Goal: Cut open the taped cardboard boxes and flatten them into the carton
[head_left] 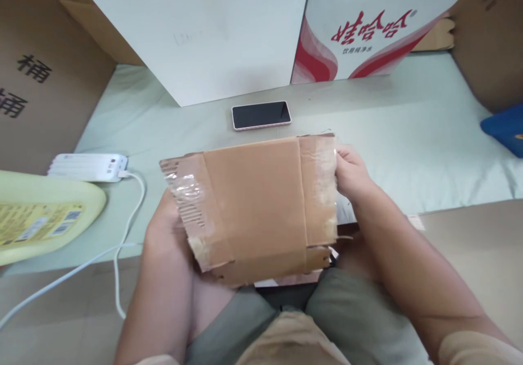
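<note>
A creased, brown piece of cardboard [255, 201] is held up above my lap, its torn side flaps patched with clear tape. My right hand [351, 171] grips its right edge, fingers partly hidden behind it. At the left edge, my left hand [165, 215] holds the other side, with most of its fingers out of sight behind the flap. Just beyond the cardboard's far edge lies a phone [261, 115] with a dark screen. Something flat and partly covered shows below the cardboard, over my lap; I cannot make out what it is.
A white box [204, 32] and a white-and-red carton [368, 32] stand at the back of the pale green cloth [429, 152]. To the left are a white power bank [90, 167] with a cable and a yellow bottle [44, 215]. Brown cartons [44, 76] flank both sides; a blue object [504, 128] sits right.
</note>
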Tool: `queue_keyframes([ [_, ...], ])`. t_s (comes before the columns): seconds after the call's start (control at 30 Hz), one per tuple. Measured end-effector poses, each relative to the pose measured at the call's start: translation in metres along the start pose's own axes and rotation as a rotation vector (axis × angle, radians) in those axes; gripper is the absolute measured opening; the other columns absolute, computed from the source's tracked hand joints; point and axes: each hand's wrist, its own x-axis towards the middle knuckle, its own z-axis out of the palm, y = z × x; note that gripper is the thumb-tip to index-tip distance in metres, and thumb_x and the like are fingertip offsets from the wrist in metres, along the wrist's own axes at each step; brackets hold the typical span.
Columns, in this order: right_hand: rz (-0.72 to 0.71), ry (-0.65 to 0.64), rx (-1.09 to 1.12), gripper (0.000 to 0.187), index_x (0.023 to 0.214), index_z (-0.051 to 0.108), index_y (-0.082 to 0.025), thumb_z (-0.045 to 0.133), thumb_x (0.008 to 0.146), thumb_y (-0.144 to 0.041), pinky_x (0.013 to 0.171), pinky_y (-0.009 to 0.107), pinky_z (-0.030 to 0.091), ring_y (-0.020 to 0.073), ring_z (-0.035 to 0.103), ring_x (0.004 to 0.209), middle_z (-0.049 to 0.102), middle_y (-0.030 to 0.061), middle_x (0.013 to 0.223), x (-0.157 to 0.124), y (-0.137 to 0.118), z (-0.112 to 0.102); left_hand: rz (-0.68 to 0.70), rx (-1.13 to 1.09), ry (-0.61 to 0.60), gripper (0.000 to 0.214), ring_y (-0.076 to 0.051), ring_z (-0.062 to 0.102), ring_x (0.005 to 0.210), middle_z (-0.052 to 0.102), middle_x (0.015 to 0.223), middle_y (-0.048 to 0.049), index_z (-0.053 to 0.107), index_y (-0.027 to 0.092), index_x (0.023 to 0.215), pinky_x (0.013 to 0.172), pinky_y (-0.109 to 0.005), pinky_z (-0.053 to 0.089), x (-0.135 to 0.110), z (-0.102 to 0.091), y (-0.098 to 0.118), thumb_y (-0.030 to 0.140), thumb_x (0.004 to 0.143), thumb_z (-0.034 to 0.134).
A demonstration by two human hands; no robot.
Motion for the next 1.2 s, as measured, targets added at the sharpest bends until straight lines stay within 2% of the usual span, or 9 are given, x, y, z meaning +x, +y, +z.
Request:
queue_keyframes([
  [0.1, 0.061, 0.017, 0.087, 0.065, 0.062, 0.061, -0.023, 0.073, 0.069, -0.086, 0.05, 0.027, 0.043, 0.0115, 0.048, 0.049, 0.053, -0.0025, 0.055, 0.008, 0.005, -0.007, -0.049, -0.041, 0.007, 0.039, -0.036, 0.077, 0.099, 0.074, 0.07, -0.0067, 0.062, 0.021, 0.066, 0.085, -0.047, 0.068, 0.003, 0.005, 0.002, 0.051, 0.062, 0.086],
  [0.27, 0.115, 0.12, 0.161, 0.059, 0.087, 0.071, -0.022, 0.081, 0.066, -0.076, 0.071, 0.032, 0.06, 0.0197, 0.074, 0.076, 0.077, 0.0057, 0.083, 0.019, 0.009, -0.027, 0.088, -0.198, 0.198, 0.033, -0.031, 0.075, 0.111, 0.079, 0.086, -0.0057, 0.069, 0.021, 0.089, 0.096, -0.045, 0.066, 0.014, 0.004, 0.009, 0.053, 0.081, 0.074],
  [0.43, 0.142, 0.081, 0.104, 0.05, 0.089, 0.07, -0.022, 0.082, 0.069, -0.066, 0.062, 0.027, 0.057, 0.0171, 0.071, 0.076, 0.075, 0.0026, 0.086, 0.017, 0.01, -0.027, 0.272, -0.209, 0.257, 0.041, -0.03, 0.072, 0.119, 0.08, 0.098, -0.0084, 0.07, 0.022, 0.103, 0.1, -0.041, 0.064, 0.028, 0.0, 0.007, 0.06, 0.091, 0.063],
  [0.57, 0.189, 0.006, 0.061, 0.048, 0.08, 0.063, -0.02, 0.093, 0.059, -0.051, 0.045, 0.022, 0.044, 0.0103, 0.056, 0.054, 0.063, -0.0027, 0.067, 0.015, 0.009, -0.019, 0.402, -0.218, 0.175, 0.047, -0.033, 0.067, 0.129, 0.079, 0.11, -0.0105, 0.068, 0.021, 0.11, 0.108, -0.044, 0.059, 0.025, 0.002, 0.007, 0.057, 0.081, 0.072],
  [0.7, 0.128, 0.115, 0.045, 0.046, 0.073, 0.057, -0.021, 0.092, 0.059, -0.046, 0.038, 0.02, 0.032, 0.0057, 0.041, 0.045, 0.053, -0.0066, 0.058, 0.018, 0.01, -0.015, 0.44, -0.33, -0.008, 0.056, -0.032, 0.057, 0.143, 0.075, 0.126, -0.0105, 0.068, 0.021, 0.117, 0.119, -0.045, 0.05, 0.011, 0.009, 0.011, 0.066, 0.084, 0.066],
  [0.77, 0.089, 0.166, 0.045, 0.045, 0.074, 0.058, -0.021, 0.093, 0.058, -0.045, 0.038, 0.02, 0.031, 0.0064, 0.042, 0.046, 0.052, -0.0069, 0.058, 0.019, 0.01, -0.014, 0.405, -0.338, -0.061, 0.057, -0.033, 0.055, 0.146, 0.076, 0.126, -0.0102, 0.069, 0.021, 0.113, 0.121, -0.046, 0.049, 0.006, 0.01, 0.011, 0.065, 0.077, 0.077],
  [0.87, 0.01, 0.242, 0.158, 0.052, 0.085, 0.063, -0.023, 0.096, 0.056, -0.051, 0.043, 0.021, 0.039, 0.0095, 0.052, 0.053, 0.06, -0.0053, 0.066, 0.016, 0.006, -0.009, 0.292, -0.338, 0.021, 0.048, -0.036, 0.061, 0.138, 0.079, 0.116, -0.0092, 0.07, 0.021, 0.098, 0.117, -0.046, 0.054, 0.008, 0.008, 0.008, 0.04, 0.06, 0.093],
  [1.0, 0.033, 0.124, 0.285, 0.065, 0.094, 0.068, -0.026, 0.096, 0.052, -0.066, 0.051, 0.025, 0.05, 0.0138, 0.062, 0.062, 0.069, -0.0017, 0.078, 0.003, -0.002, 0.003, 0.253, -0.393, 0.032, 0.031, -0.03, 0.07, 0.125, 0.08, 0.108, -0.0077, 0.066, 0.021, 0.09, 0.11, -0.043, 0.058, 0.017, 0.003, 0.002, 0.032, 0.068, 0.084],
  [1.2, 0.179, 0.057, 0.133, 0.057, 0.074, 0.062, -0.021, 0.094, 0.056, -0.064, 0.033, 0.022, 0.028, 0.0057, 0.037, 0.037, 0.055, -0.0054, 0.053, -0.012, -0.012, 0.012, 0.236, -0.306, 0.179, 0.025, -0.012, 0.072, 0.074, 0.073, 0.077, 0.0059, 0.06, 0.022, 0.088, 0.088, -0.027, 0.061, 0.023, 0.009, -0.005, 0.018, 0.071, 0.079],
])
